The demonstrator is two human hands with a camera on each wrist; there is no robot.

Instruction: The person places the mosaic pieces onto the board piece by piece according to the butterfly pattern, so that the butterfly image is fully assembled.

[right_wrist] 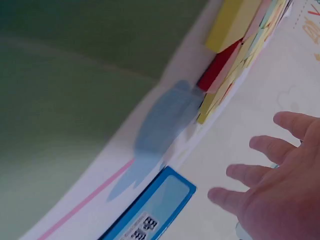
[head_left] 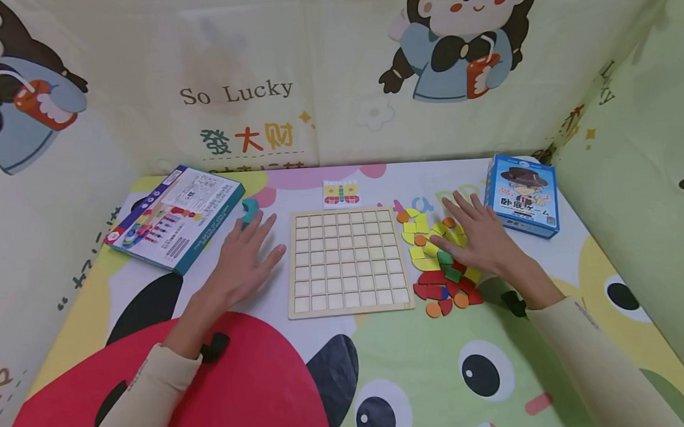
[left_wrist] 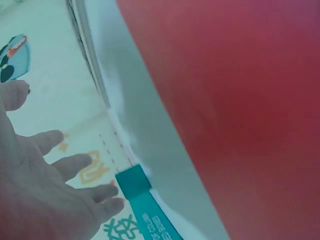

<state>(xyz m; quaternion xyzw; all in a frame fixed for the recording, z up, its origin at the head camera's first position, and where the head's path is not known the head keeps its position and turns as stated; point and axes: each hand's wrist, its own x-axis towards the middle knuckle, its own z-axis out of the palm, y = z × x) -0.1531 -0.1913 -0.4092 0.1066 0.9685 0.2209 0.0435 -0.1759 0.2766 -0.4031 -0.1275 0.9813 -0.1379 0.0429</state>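
Observation:
Fingers spread and holding nothing, my left hand (head_left: 242,262) is over the table between the flat boxed set and a wooden grid board (head_left: 290,269). In the left wrist view, the spread fingers (left_wrist: 75,165) show near the box's teal end. My right hand (head_left: 481,241), also with fingers spread, is over the right side of a pile of small coloured pieces (head_left: 431,278), partly covering it. Yellow, red, green and orange pieces lie there, with a bit of blue. A small card with a butterfly pattern (head_left: 341,194) lies behind the board, whose squares hold no pieces.
The flat box (head_left: 183,213) lies at the back left, a teal curved shape (head_left: 250,210) beside it. A blue card-game box (head_left: 522,194) sits at the back right. Printed cloth walls (head_left: 333,77) rise behind the table and at both sides.

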